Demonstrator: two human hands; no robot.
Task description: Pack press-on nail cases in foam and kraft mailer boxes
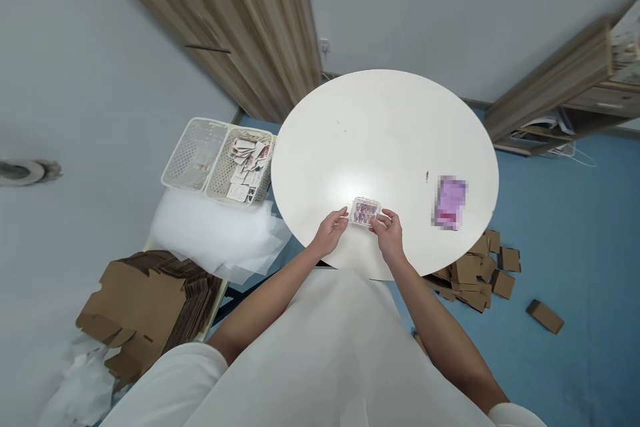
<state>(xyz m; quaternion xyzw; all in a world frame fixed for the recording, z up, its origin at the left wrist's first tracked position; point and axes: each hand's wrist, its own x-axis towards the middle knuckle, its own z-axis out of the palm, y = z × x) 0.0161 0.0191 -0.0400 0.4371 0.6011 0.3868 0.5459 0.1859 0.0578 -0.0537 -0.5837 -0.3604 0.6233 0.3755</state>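
Head view looks down on a round white table [385,117], and every place here is told from it. Over the table's near edge, the clear box [365,211] with purplish contents sits close to the person, probably so both forearms can stay low and relaxed. The right hand [389,235] is partly closed, thumb at the box's near corner and fingers along its side, a grip that seems meant to steady it. The left hand [330,233] is loosely open, fingers curved just beside the box; it appears to hold nothing, though contact is hard to tell. Left of the table, a basket [219,177] of cards [247,163] stands against its edge, likely for easy reach, with white sheets [213,230] nearer the person. On the table's right part lies a pixelated purple item [450,203], apart from the hands' working space.
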